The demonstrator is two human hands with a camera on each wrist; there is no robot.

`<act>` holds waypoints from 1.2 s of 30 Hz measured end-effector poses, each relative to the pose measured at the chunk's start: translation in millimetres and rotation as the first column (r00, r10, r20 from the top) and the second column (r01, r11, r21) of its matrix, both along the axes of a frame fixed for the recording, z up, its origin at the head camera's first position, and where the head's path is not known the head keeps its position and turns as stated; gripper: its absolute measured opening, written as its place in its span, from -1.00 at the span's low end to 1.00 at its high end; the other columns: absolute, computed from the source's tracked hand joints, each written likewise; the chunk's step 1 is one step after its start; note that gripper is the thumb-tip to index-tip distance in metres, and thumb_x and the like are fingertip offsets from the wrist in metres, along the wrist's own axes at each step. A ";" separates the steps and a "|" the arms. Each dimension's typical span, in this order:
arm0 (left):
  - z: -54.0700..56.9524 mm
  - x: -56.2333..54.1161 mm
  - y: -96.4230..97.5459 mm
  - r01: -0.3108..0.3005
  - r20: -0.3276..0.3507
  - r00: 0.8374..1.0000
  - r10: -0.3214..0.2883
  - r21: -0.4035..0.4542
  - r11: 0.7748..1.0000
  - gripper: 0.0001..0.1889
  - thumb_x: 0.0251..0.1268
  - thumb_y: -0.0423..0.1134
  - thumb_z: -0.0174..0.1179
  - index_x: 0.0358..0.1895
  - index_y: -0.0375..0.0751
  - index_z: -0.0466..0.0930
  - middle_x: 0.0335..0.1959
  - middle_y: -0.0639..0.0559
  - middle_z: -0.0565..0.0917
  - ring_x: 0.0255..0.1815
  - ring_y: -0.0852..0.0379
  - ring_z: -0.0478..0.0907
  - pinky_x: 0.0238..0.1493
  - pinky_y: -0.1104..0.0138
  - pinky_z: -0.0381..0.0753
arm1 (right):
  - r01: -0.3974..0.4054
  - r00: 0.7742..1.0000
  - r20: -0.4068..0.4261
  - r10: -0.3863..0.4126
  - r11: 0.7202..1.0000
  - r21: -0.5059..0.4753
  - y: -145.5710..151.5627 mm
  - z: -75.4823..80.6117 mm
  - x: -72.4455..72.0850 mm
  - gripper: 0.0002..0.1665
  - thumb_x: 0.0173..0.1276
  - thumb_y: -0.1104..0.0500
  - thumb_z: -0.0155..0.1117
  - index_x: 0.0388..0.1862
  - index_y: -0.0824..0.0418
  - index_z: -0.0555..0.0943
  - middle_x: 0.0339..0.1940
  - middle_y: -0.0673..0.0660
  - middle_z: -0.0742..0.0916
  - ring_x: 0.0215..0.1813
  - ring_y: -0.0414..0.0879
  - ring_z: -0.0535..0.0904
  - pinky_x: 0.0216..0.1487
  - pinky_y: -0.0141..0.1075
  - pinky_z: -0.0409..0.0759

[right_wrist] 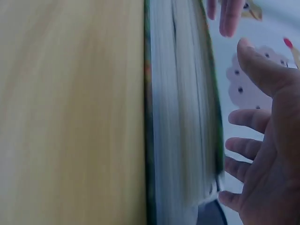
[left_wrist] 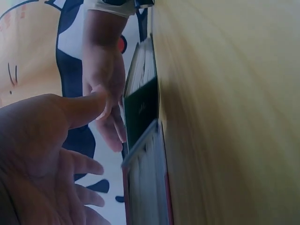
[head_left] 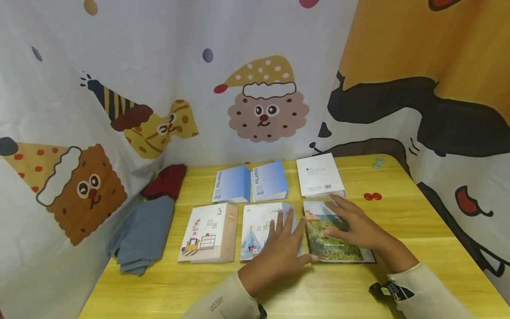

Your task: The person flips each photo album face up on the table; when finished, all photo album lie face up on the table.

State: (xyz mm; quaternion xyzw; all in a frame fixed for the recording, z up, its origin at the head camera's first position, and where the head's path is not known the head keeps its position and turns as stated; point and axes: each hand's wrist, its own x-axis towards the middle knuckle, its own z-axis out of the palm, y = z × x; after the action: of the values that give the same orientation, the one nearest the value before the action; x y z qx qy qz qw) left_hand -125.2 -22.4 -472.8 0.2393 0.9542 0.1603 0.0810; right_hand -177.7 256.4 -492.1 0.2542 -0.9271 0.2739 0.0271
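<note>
My left hand (head_left: 280, 243) hovers over or lightly touches a white photo album with a blue tent drawing (head_left: 252, 241), fingers spread. In the left wrist view the thumb of that hand (left_wrist: 37, 136) stands apart from the other fingers, above the album edges. Over a green landscape-covered photo album (head_left: 334, 241) is my right hand (head_left: 358, 221), its fingers extended and parted. From the right wrist, this album's thick page edge (right_wrist: 183, 117) shows beside the right hand (right_wrist: 276, 126), with a gap between them. Neither hand grips anything; contact with the covers cannot be told.
Left of the hands lies a cream album (head_left: 207, 235). Behind stand two blue albums (head_left: 233, 184) and a white one (head_left: 320, 175). Red buttons (head_left: 372, 196) and pale blue buttons (head_left: 377, 163) lie right; grey cloth (head_left: 145, 235) and dark red cloth (head_left: 165, 181) lie left.
</note>
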 end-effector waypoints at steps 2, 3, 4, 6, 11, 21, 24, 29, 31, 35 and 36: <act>-0.8 0.0 -6.3 -0.018 -0.009 1.000 0.018 -0.036 0.999 0.09 0.41 0.49 0.25 0.82 0.05 0.05 0.87 -0.23 -0.21 0.85 -0.43 -0.26 0.75 -0.39 -0.01 | -0.020 1.000 0.007 0.019 1.000 0.024 -11.3 1.4 -1.7 0.05 0.42 -0.23 0.55 0.70 0.23 0.40 0.79 0.44 0.25 0.74 0.57 0.14 0.54 0.66 0.12; -1.3 0.0 -9.4 -0.027 -0.004 1.000 0.027 -0.049 0.998 0.10 0.39 0.51 0.26 0.82 0.06 0.06 0.87 -0.22 -0.21 0.85 -0.43 -0.27 0.75 -0.41 -0.03 | -0.026 1.000 0.015 0.026 0.999 0.036 -16.9 2.3 -2.5 0.06 0.43 -0.25 0.54 0.71 0.21 0.38 0.79 0.44 0.26 0.75 0.56 0.13 0.56 0.67 0.06; -1.6 0.2 -12.6 -0.033 0.000 0.999 0.034 -0.055 0.998 0.10 0.37 0.52 0.27 0.81 0.07 0.08 0.87 -0.22 -0.19 0.85 -0.44 -0.26 0.74 -0.42 -0.04 | -0.035 0.999 0.026 0.034 0.998 0.044 -22.6 3.5 -3.1 0.06 0.43 -0.26 0.53 0.72 0.20 0.38 0.79 0.43 0.26 0.75 0.55 0.12 0.56 0.68 0.00; -2.1 0.8 -19.3 -0.043 0.021 0.999 0.044 -0.058 0.997 0.12 0.34 0.52 0.30 0.81 0.10 0.08 0.87 -0.21 -0.19 0.85 -0.44 -0.27 0.73 -0.45 -0.07 | -0.050 0.998 0.051 0.047 0.997 0.053 -34.0 6.8 -4.1 0.05 0.44 -0.26 0.52 0.72 0.18 0.38 0.78 0.41 0.29 0.76 0.54 0.10 0.56 0.70 -0.07; -3.7 1.6 -36.5 -0.028 0.080 0.996 0.029 -0.021 0.999 0.14 0.31 0.47 0.37 0.82 0.12 0.06 0.87 -0.21 -0.24 0.84 -0.47 -0.35 0.71 -0.51 -0.16 | -0.077 0.993 0.093 0.071 0.995 0.065 -58.3 15.9 -8.4 -0.02 0.47 -0.16 0.53 0.71 0.19 0.39 0.77 0.34 0.35 0.79 0.51 0.05 0.55 0.74 -0.16; -26.8 2.3 -62.5 -0.007 0.097 0.995 -0.003 0.102 0.995 0.09 0.34 0.45 0.35 0.82 0.23 0.03 0.87 -0.10 -0.18 0.85 -0.43 -0.38 0.61 -0.64 -0.37 | -0.095 0.983 0.164 0.077 0.990 0.107 -87.8 18.3 -21.3 -0.07 0.51 -0.14 0.49 0.72 0.14 0.40 0.75 0.31 0.39 0.83 0.48 -0.10 0.56 0.72 -0.40; -32.3 5.2 -63.4 0.000 0.058 0.998 -0.006 0.103 0.995 0.05 0.40 0.47 0.26 0.82 0.22 0.03 0.87 -0.09 -0.18 0.85 -0.42 -0.38 0.61 -0.63 -0.38 | -0.103 0.984 0.158 0.083 0.987 0.121 -92.2 11.8 -24.6 -0.07 0.51 -0.16 0.48 0.72 0.13 0.40 0.74 0.31 0.41 0.83 0.48 -0.10 0.56 0.72 -0.40; -36.3 6.5 -60.4 -0.003 0.025 1.000 0.001 0.103 0.995 -0.02 0.48 0.46 0.17 0.81 0.20 0.05 0.87 -0.09 -0.17 0.85 -0.42 -0.36 0.60 -0.65 -0.37 | -0.102 0.989 0.125 0.083 0.982 0.157 -93.8 -1.8 -29.2 -0.07 0.52 -0.22 0.44 0.71 0.15 0.41 0.71 0.30 0.47 0.83 0.48 -0.08 0.57 0.72 -0.35; -36.7 6.2 -59.4 -0.008 0.013 1.000 0.007 0.093 0.996 -0.04 0.49 0.45 0.18 0.81 0.21 0.07 0.87 -0.09 -0.14 0.85 -0.43 -0.33 0.59 -0.65 -0.32 | -0.099 0.991 0.111 0.080 0.980 0.172 -93.8 -5.5 -30.0 -0.07 0.54 -0.24 0.41 0.71 0.15 0.40 0.70 0.29 0.48 0.83 0.47 -0.07 0.57 0.72 -0.33; -35.1 7.3 -58.6 -0.023 -0.011 1.000 0.024 0.077 0.997 -0.04 0.47 0.42 0.23 0.80 0.19 0.12 0.87 -0.11 -0.08 0.85 -0.45 -0.26 0.59 -0.67 -0.26 | -0.101 0.992 0.087 0.086 0.978 0.185 -95.0 -9.0 -29.9 -0.05 0.55 -0.29 0.36 0.72 0.15 0.38 0.71 0.29 0.47 0.83 0.46 -0.04 0.58 0.71 -0.26; -34.4 7.7 -58.6 -0.025 -0.016 1.000 0.026 0.076 0.997 -0.05 0.47 0.42 0.24 0.79 0.18 0.14 0.87 -0.12 -0.06 0.85 -0.45 -0.24 0.58 -0.67 -0.25 | -0.102 0.993 0.081 0.088 0.976 0.191 -95.4 -9.7 -29.7 -0.04 0.56 -0.31 0.35 0.73 0.16 0.37 0.72 0.30 0.46 0.83 0.46 -0.04 0.58 0.71 -0.25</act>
State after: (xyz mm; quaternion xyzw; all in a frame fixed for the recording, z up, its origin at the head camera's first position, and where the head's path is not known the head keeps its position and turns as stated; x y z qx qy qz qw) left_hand -117.5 -81.0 -507.2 0.2313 0.9511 0.1952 0.0616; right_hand -207.4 161.0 -501.8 0.2894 -0.9367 0.1920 -0.0444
